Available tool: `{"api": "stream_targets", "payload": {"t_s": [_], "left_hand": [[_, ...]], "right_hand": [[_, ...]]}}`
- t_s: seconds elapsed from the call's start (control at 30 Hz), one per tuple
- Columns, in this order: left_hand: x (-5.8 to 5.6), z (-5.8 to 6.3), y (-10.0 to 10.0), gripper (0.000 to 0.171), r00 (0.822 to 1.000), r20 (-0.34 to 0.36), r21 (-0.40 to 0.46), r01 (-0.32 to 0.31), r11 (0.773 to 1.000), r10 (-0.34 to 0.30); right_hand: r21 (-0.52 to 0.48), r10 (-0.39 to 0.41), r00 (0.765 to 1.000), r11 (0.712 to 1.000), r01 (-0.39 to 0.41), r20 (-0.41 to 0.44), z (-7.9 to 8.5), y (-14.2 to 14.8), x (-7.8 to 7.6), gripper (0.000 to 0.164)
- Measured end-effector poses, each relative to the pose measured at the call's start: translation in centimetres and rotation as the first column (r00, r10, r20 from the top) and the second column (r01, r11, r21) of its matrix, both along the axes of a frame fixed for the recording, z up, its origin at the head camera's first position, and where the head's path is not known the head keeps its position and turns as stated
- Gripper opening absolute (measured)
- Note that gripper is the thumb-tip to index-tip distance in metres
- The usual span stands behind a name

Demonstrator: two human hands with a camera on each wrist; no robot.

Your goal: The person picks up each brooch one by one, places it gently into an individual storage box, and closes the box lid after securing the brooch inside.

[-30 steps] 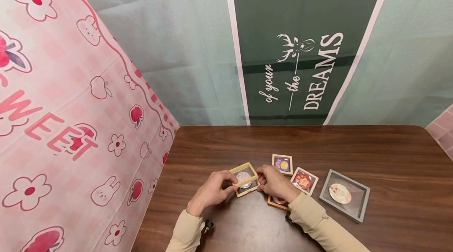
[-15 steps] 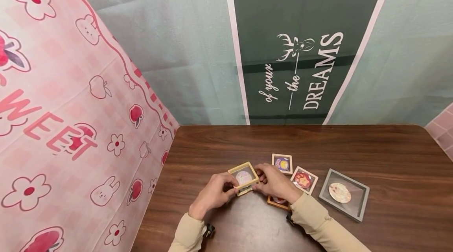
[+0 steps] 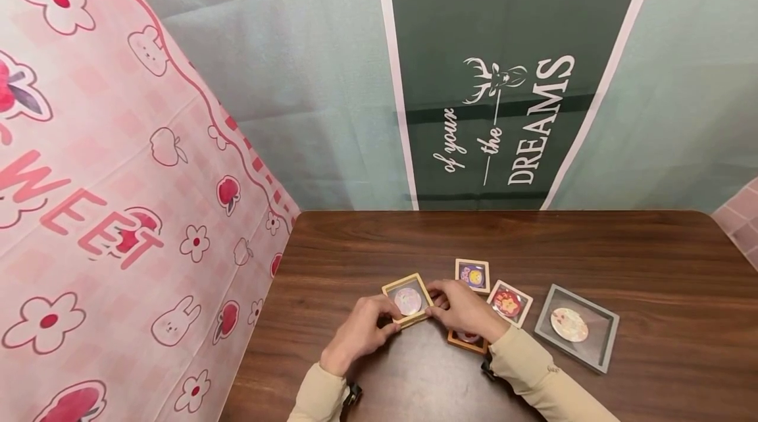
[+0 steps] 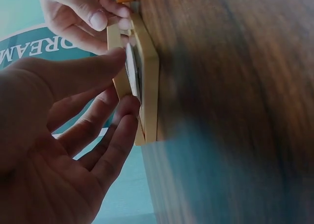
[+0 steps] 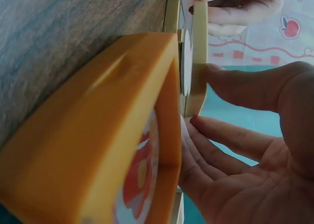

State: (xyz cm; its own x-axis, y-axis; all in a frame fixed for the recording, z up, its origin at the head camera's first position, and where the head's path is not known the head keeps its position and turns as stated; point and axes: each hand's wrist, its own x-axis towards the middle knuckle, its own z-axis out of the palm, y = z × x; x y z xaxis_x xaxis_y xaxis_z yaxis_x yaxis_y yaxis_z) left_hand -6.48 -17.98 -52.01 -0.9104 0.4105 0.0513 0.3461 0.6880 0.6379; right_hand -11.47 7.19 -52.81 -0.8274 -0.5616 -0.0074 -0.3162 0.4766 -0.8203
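Observation:
A gold-coloured square display frame (image 3: 417,319) with clear film windows lies near the table's middle, a pale round badge (image 3: 407,301) inside. In both wrist views its two halves stand slightly apart, the badge's edge (image 4: 131,69) showing in the gap. My left hand (image 3: 362,330) holds the frame's left side with thumb and fingertips. On the opposite side my right hand (image 3: 468,310) pinches the upper half (image 5: 199,47), thumb on its face and fingers at its edge. An orange frame (image 3: 468,342) with a red-patterned badge lies partly under my right hand.
Beyond my right hand lie a small pale frame with a purple badge (image 3: 472,275) and a pale frame with a red badge (image 3: 506,302). A larger grey frame (image 3: 607,343) is farther right on the brown table (image 3: 355,244). Printed cloths (image 3: 331,112) hang behind and left.
The upper half of the gold frame has come down over the lower half and the badge, and the two now line up more closely. Both hands stay at its sides.

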Motion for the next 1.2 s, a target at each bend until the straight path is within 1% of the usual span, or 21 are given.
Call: {"api": "stream_targets", "payload": {"t_s": [0.23, 0.5, 0.67, 0.77, 0.9, 1.1, 1.2], "left_hand": [[0.1, -0.22, 0.25, 0.01, 1.0, -0.011, -0.033, -0.001, 0.999, 0.001], [-0.06, -0.27, 0.37, 0.01, 1.0, -0.015, -0.048, -0.012, 0.999, 0.011], [-0.03, -0.35, 0.3, 0.011, 1.0, -0.017, -0.057, -0.02, 0.998, 0.019], [0.03, -0.37, 0.29, 0.011, 1.0, -0.024, -0.062, -0.017, 0.998, 0.015], [0.11, -0.38, 0.36, 0.01, 1.0, -0.027, -0.064, -0.01, 0.998, 0.008], [0.1, -0.37, 0.46, 0.012, 0.998, -0.063, -0.074, -0.002, 0.997, -0.003], [0.07, -0.39, 0.48, 0.012, 0.998, -0.058, -0.079, -0.003, 0.997, -0.001]], "right_hand": [[-0.02, 0.009, 1.0, 1.0, -0.01, -0.026, -0.29, -0.06, -0.16, 0.031], [-0.012, -0.046, 0.999, 0.999, 0.046, 0.026, -0.19, -0.15, -0.32, 0.033], [-0.032, -0.071, 0.995, 0.997, 0.073, 0.07, -0.28, -0.3, -0.46, 0.034], [-0.036, -0.08, 0.993, 0.996, 0.083, 0.087, -0.34, -0.35, -0.51, 0.034], [-0.015, -0.098, 0.99, 0.995, 0.1, 0.105, -0.36, -0.33, -0.56, 0.037], [-0.007, -0.119, 0.985, 0.993, 0.121, 0.126, -0.26, -0.33, -0.76, 0.04], [-0.01, -0.123, 0.983, 0.992, 0.126, 0.137, -0.25, -0.35, -0.79, 0.04]]}}
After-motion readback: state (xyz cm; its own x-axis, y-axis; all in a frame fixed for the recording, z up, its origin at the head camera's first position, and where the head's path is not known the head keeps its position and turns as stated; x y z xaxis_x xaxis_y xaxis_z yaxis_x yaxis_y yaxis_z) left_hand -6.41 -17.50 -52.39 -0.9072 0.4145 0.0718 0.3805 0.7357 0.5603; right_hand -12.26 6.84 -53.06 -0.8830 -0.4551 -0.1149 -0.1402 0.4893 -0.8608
